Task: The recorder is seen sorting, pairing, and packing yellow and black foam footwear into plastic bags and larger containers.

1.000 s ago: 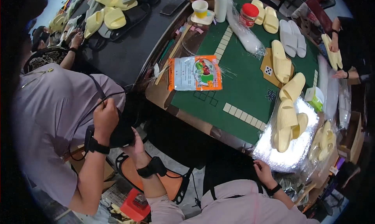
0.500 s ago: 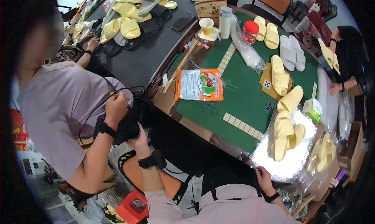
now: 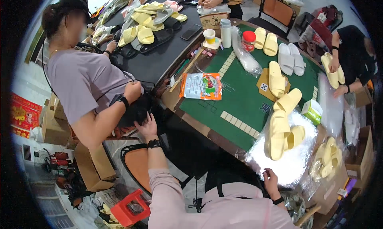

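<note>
Black bag or pouch [image 3: 133,113], soft and shapeless, held at the waist of a co-worker in a mauve shirt [image 3: 79,79]; its outline merges with the dark space under the tabletop edge and its opening cannot be made out. Left hand [image 3: 147,127], watch at the wrist, reaches forward with fingers spread and loosely open, touching the underside of the black bag; whether it grips is unclear. Co-worker's hand [image 3: 133,91] presses on the bag from above. Right hand [image 3: 270,178], low by the person's pink sleeve, rests at the near rim of a crinkled clear plastic sheet [image 3: 295,165]; fingers curl under, so their closure cannot be told. Yellow foam slippers [image 3: 279,135] lie heaped on that sheet. Green tabletop [image 3: 243,99] carries a printed snack packet [image 3: 201,86], rows of pale tiles [image 3: 239,123] and white slippers [image 3: 291,58]. Red crate [image 3: 129,207] on the floor, cut partly by the sleeve.
</note>
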The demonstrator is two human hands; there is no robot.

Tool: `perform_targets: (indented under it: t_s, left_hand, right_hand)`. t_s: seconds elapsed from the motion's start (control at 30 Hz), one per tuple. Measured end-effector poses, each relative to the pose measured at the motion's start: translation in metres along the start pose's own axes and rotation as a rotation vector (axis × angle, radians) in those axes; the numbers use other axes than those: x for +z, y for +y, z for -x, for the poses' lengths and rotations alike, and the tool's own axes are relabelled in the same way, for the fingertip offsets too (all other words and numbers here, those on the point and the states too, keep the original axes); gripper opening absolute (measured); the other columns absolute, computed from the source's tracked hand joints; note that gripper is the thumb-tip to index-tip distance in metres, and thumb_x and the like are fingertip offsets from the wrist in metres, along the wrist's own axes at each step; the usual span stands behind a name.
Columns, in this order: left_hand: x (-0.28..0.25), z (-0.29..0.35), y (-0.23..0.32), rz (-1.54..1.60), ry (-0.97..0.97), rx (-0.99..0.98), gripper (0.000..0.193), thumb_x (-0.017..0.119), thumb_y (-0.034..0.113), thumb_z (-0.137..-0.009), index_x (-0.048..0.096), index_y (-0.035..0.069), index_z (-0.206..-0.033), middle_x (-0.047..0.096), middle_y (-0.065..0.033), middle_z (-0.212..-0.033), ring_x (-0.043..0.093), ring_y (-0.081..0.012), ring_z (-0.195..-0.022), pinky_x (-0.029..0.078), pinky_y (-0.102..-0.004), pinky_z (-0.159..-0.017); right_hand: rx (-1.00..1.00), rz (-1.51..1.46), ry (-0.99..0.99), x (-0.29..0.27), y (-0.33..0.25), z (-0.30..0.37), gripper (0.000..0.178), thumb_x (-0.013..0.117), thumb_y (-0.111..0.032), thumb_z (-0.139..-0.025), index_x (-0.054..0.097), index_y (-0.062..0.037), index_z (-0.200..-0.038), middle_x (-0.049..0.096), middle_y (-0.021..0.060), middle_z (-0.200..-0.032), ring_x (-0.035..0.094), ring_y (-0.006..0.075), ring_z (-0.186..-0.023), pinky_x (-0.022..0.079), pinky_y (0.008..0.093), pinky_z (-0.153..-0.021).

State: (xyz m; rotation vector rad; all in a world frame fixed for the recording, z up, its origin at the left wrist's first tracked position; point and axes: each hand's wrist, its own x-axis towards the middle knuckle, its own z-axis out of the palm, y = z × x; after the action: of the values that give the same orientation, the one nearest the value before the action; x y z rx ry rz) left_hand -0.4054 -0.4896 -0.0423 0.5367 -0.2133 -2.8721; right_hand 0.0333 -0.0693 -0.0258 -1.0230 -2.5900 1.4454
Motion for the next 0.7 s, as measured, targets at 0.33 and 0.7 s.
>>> perform_targets:
  t_s: [0.33, 0.7]
  left_hand:
    - [-0.002, -0.004, -0.032, -0.526, 0.036, 0.045, 0.061, 0.056, 0.016, -0.09, 0.023, -0.004, -0.137, 0.023, -0.0137, -0.145, 0.022, -0.0211, -0.135, 0.02, -0.0313, -0.11]
    - [0.022, -0.034, -0.075, -0.583, 0.174, 0.093, 0.061, 0.062, 0.022, -0.086, 0.034, -0.012, -0.128, 0.03, -0.0193, -0.142, 0.026, -0.0207, -0.134, 0.019, -0.0278, -0.109]
  right_hand:
    - [0.027, -0.063, 0.072, -0.003, -0.005, 0.007, 0.017, 0.055, -0.005, -0.084, 0.058, 0.0, -0.1, 0.063, 0.0133, -0.078, 0.059, 0.0187, -0.068, 0.047, 0.0293, -0.065]
    - [0.048, -0.129, 0.182, -0.002, 0.014, 0.015, 0.017, 0.056, -0.003, -0.083, 0.058, 0.0013, -0.099, 0.062, 0.0115, -0.074, 0.057, 0.0155, -0.066, 0.045, 0.028, -0.061]
